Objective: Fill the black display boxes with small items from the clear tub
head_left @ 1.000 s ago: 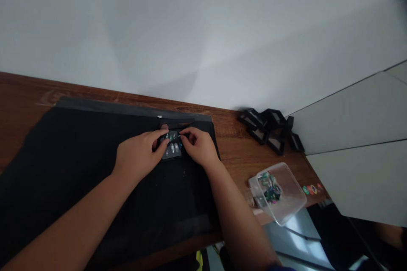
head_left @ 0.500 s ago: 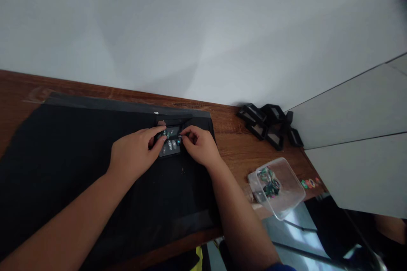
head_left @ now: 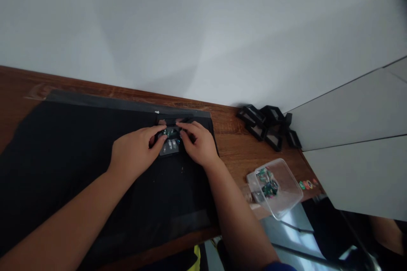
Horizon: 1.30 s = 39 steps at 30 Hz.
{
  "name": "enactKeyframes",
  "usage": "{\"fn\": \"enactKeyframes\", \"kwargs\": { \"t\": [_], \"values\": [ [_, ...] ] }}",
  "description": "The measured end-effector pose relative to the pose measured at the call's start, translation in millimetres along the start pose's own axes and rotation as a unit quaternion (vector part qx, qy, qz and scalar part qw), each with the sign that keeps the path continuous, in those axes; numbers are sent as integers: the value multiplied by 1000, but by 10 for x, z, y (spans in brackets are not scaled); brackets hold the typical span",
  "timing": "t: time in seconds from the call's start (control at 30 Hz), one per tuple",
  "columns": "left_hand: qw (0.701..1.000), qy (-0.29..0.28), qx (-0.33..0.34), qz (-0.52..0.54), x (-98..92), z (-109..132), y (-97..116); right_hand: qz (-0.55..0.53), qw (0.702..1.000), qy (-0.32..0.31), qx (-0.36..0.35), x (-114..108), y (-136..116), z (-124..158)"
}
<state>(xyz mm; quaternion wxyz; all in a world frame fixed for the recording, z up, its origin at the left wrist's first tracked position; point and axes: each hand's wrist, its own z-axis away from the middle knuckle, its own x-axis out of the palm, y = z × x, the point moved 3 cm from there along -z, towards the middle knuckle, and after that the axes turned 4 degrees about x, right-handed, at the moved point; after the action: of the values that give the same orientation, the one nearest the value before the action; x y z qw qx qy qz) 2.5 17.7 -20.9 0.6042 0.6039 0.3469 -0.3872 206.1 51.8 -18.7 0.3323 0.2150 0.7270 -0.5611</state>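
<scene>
A small black tray [head_left: 170,147] with shiny clear parts lies on the black mat between my hands. A small green, shiny piece [head_left: 168,132] is at its upper section, too small to name exactly. My left hand [head_left: 135,148] has thumb and index fingertips closed about the left end of this piece. At the right end, my right hand [head_left: 199,142] has its thumb and index finger apart, the index at the upper edge and the thumb at the right side. A bluish bit [head_left: 178,140] shows beside the right thumb. The other fingers are mostly hidden.
The black mat [head_left: 79,144] covers much of the wooden table [head_left: 230,152]. Several black trays [head_left: 259,120] are heaped by the wall at right. A clear plastic container [head_left: 286,186] with green pieces stands near the table's edge. Small coloured discs [head_left: 307,184] lie beyond it.
My right index finger has moved up and away from the thumb, from a pinch at the tray's right side to its upper edge. My left hand has hardly moved.
</scene>
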Motion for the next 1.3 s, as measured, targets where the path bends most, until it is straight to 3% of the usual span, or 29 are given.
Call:
{"fn": "enactKeyframes", "kwargs": {
  "t": [0.13, 0.4, 0.63, 0.9, 1.3],
  "values": [
    [1000, -3, -1, -4, 10, -5, -1, 38, 998, -26, -43, 58, -1, 0],
    [1000, 3, 4, -4, -19, 13, 7, 24, 998, -51, -3, 49, -3, 26],
    [1000, 5, 7, -3, -20, 15, 14, 14, 999, -21, 24, 66, -33, 18],
    [1000, -3, 1, 4, -19, 7, 14, -60, 997, -52, 28, 81, 50, -18],
    [1000, 1, -4, 3, -31, 11, 26, -27, 999, -33, 31, 44, 11, -1]
  ]
}}
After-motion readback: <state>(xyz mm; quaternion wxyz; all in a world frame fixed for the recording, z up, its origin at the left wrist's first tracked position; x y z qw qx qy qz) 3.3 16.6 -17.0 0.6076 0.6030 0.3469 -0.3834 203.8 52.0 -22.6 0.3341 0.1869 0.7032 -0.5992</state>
